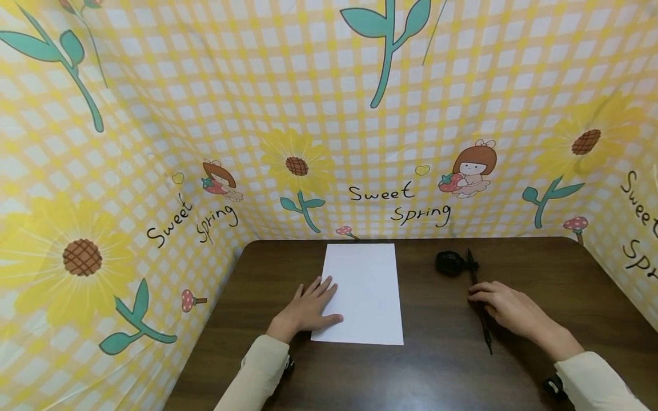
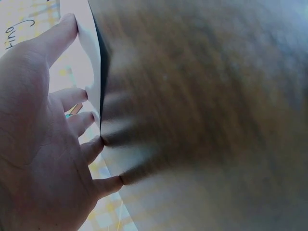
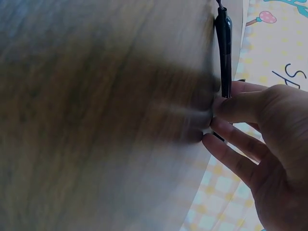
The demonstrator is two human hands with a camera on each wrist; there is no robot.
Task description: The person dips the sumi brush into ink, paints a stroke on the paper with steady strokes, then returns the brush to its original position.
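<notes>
Looking down at the dark wooden tabletop (image 1: 247, 297), we see a white sheet of paper (image 1: 362, 294) lying near its far edge, with the left hand (image 1: 306, 308) resting across the sheet's left edge. That hand's fingers are spread and fairly straight, gripping nothing; the thumb reaches onto the paper, while the outermost finger touches the tabletop beyond it. Well apart, to the right, we find the right hand (image 1: 506, 308) with its thumb and fingers pinching a slim dark pen-like tool (image 1: 485, 333) around the middle of its shaft. The tool's far end lies just beside a rounded black object (image 1: 449, 263); whether the two touch, we cannot tell. We notice pale sleeves (image 1: 262, 365) on both arms, and a yellow checked cloth (image 1: 329, 85) printed with flowers and "Sweet Spring" hanging behind and at both sides.
</notes>
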